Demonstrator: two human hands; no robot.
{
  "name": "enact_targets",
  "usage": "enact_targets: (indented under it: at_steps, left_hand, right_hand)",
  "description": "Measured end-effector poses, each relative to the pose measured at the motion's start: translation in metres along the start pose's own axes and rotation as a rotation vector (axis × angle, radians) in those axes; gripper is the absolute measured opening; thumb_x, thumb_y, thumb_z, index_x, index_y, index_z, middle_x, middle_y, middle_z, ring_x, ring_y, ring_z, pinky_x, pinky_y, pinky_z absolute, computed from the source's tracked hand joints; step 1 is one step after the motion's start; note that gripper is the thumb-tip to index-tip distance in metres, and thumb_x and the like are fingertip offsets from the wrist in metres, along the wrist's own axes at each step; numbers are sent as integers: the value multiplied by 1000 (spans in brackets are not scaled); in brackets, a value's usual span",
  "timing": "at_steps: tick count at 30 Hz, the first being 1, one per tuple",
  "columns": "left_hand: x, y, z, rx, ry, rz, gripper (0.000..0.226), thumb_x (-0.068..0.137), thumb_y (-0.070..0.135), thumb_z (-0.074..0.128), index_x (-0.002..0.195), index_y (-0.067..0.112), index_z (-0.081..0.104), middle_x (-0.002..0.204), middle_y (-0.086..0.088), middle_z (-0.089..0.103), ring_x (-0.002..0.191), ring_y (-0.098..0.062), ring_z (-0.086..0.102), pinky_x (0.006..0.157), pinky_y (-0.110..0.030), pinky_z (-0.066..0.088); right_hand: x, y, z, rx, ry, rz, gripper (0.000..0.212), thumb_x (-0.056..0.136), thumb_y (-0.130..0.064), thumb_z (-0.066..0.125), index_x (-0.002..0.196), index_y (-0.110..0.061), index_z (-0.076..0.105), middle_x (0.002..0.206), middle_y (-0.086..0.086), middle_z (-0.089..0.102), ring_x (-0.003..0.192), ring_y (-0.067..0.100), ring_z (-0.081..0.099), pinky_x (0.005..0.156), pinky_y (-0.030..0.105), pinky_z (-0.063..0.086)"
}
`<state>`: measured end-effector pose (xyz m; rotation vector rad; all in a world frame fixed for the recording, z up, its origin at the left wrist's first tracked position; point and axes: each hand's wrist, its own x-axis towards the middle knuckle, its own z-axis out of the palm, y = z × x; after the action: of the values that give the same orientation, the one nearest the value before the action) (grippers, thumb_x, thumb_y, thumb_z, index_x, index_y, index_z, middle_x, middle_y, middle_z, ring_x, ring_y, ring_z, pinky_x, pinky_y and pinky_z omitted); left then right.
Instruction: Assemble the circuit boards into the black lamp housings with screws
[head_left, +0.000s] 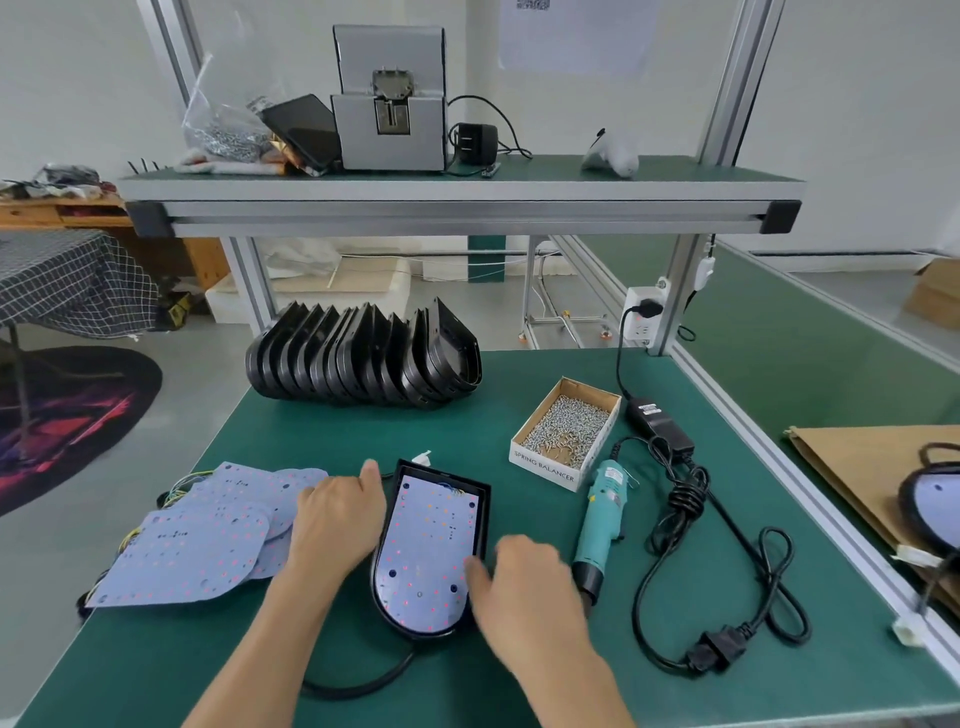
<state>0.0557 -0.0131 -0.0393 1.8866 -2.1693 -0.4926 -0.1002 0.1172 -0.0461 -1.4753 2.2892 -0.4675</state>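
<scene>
A small open cardboard box (566, 435) of screws, standing just right of the black lamp housing (434, 545) on the green bench, has "SPRING BALANCER" printed along its near side. Labels on the screwdriver (602, 519) and power adapter (660, 423) further right are too small to read.

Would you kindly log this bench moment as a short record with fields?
housing in work: black lamp housing with circuit board seated inside
left hand: rests at housing's left edge
right hand: blurred, at board's right side
spare boards: piled left
empty housings: row behind
screws: box of screws
driver: electric screwdriver lying right, unheld
</scene>
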Motion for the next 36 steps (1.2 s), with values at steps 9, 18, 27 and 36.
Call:
enact_targets:
  at_steps: [9,18,27,36]
  left_hand:
    - [33,-19,-6,262,-93,67,15,83,-2,51,82,9,61,94,-11,61,90,-31,62,75,-39,54]
    - [39,-30,-23,-74,-126,284,37,89,-5,51,104,26,61,95,3,64,85,-15,69,78,-30,50]
    - [31,44,-90,-211,-362,582,30,91,0,67,103,25,80,88,7,72,84,-7,74,84,-27,57]
    - [-12,105,-83,-451,-11,743,17,100,26,66,111,33,77,101,24,75,99,7,68,93,-18,54]
  right_hand:
    - [11,1,1,92,-66,20,10,101,-22,45,93,-16,45,112,13,65,89,34,51,74,38,42]
    - [8,32,-45,-99,-3,-340,10,106,-29,45,105,-22,52,109,-5,54,106,24,57,86,40,46]
    - [30,1,-67,-123,256,-828,13,100,-15,60,102,-9,72,151,14,43,140,35,41,116,43,37]
    - [12,36,-90,233,367,-588,16,105,-12,56,116,-9,67,117,-3,59,102,18,59,91,38,48]
